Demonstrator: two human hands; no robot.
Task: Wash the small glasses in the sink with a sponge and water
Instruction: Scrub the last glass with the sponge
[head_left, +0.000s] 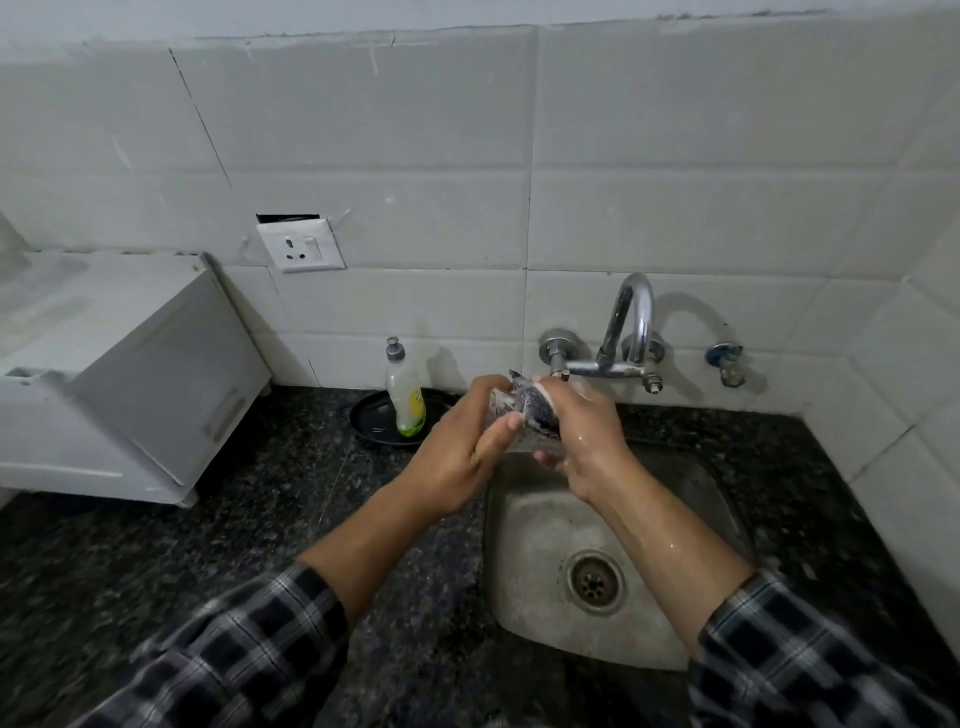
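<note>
Above the back edge of the steel sink (524, 587), my left hand (462, 452) grips a small clear glass (535, 441), its fingers curled round it. My right hand (587, 436) holds a dark, wet sponge (535, 408) and presses it against the glass. Most of the glass is hidden between the two hands and the sponge. The chrome tap (631, 322) stands on the wall just behind my hands; no water stream shows from it. My right wrist is wet.
A dish soap bottle (405, 395) stands on a black plate (374, 421) at the back of the dark granite counter (234, 545). A white appliance (119, 374) fills the left side. A wall socket (301, 245) is above it. The drain (595, 581) sits in the sink basin.
</note>
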